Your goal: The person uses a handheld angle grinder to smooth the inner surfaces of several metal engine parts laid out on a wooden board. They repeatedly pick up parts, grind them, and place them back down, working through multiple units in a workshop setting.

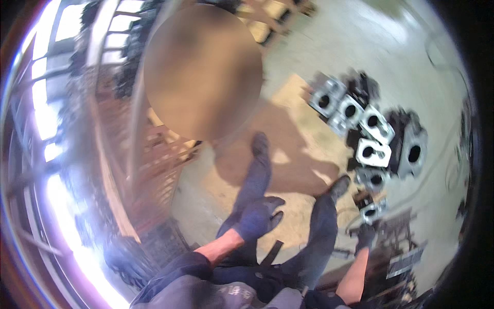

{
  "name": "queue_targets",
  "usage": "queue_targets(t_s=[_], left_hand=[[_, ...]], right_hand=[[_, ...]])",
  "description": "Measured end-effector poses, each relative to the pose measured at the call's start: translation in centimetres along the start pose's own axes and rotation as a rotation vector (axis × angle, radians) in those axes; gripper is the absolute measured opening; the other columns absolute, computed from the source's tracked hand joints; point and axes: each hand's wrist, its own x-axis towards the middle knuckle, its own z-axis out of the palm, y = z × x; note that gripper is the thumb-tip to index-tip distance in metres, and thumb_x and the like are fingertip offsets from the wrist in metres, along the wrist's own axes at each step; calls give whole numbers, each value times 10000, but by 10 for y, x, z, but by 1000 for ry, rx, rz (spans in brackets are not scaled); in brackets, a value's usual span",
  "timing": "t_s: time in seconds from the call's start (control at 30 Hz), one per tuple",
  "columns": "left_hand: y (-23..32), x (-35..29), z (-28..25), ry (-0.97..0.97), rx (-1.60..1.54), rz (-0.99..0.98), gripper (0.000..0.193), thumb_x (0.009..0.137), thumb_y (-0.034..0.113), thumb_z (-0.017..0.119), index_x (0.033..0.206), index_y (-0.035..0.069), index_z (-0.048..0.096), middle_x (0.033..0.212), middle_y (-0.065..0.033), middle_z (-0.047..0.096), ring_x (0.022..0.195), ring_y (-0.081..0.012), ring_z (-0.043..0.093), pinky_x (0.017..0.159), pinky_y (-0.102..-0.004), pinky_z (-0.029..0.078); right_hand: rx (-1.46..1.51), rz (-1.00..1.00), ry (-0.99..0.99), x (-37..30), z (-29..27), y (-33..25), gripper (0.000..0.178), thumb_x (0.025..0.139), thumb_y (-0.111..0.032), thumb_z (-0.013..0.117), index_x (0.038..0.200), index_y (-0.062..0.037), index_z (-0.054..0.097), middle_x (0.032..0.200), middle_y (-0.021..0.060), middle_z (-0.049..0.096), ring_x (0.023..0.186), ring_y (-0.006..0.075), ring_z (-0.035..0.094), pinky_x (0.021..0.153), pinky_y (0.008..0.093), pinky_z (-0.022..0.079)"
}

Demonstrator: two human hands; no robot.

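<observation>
My left hand [257, 219], in a dark blue glove, hovers over my left thigh with its thumb and fingers apart and nothing in them. My right hand [365, 237], also in a dark glove, reaches out to the right. It is close to a small silvery metal part [374, 211] at the near end of a group of castings. Blur smears its fingers, and whether they touch or hold anything cannot be made out. A grey casting with a round bore [372, 152] lies among several similar ones farther off.
A tan board [293, 206] lies on the grey floor under my feet. Slatted wooden pallets [159, 170] stand at the left. A dark metal rack or cart [393, 232] is beside my right arm. A larger dark casting [414, 139] stands at the right. A round blurred patch hides the upper middle.
</observation>
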Motion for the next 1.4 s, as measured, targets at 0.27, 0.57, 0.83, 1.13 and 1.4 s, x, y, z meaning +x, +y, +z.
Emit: queue_targets(t_s=[0.27, 0.57, 0.83, 1.13, 1.4], left_hand=[[-35, -64, -109, 241, -101, 100, 187, 834, 148, 630, 986, 40, 644, 995, -183, 634, 967, -369, 602, 839, -440, 476], [-90, -139, -280, 519, -123, -213, 156, 828, 220, 640, 771, 91, 706, 734, -205, 618, 690, -413, 611, 579, -471, 459], [-106, -131, -347, 810, -56, -78, 113, 777, 160, 669, 844, 79, 712, 796, -178, 666, 753, -382, 634, 665, -472, 491], [-100, -74, -378, 907, -71, -231, 145, 780, 110, 681, 917, 64, 698, 915, -182, 696, 852, -377, 658, 774, -443, 524], [-68, -75, -360, 815, -167, -464, 134, 779, 107, 686, 904, 74, 722, 893, -161, 713, 863, -355, 682, 804, -418, 535]], right_hand=[[-171, -189, -50, -42, -34, 5, 391, 953, -502, 511, 1102, -169, 653, 790, -14, 590, 737, 147, 574, 708, 342, 495], [-1058, -720, -210, -233, 113, -179, 225, 818, -263, 674, 923, -66, 700, 826, 55, 688, 698, 210, 648, 597, 346, 520], [-476, -445, -115, -347, 203, -336, 201, 829, -221, 676, 936, -54, 710, 805, 49, 678, 716, 163, 625, 601, 315, 507], [-774, -667, -167, -277, 247, -485, 309, 842, -294, 681, 951, -7, 714, 802, 107, 715, 711, 197, 652, 683, 342, 517], [-673, -848, -162, -219, 292, -678, 271, 849, -215, 705, 1055, -39, 698, 861, 40, 695, 726, 127, 608, 635, 301, 507]])
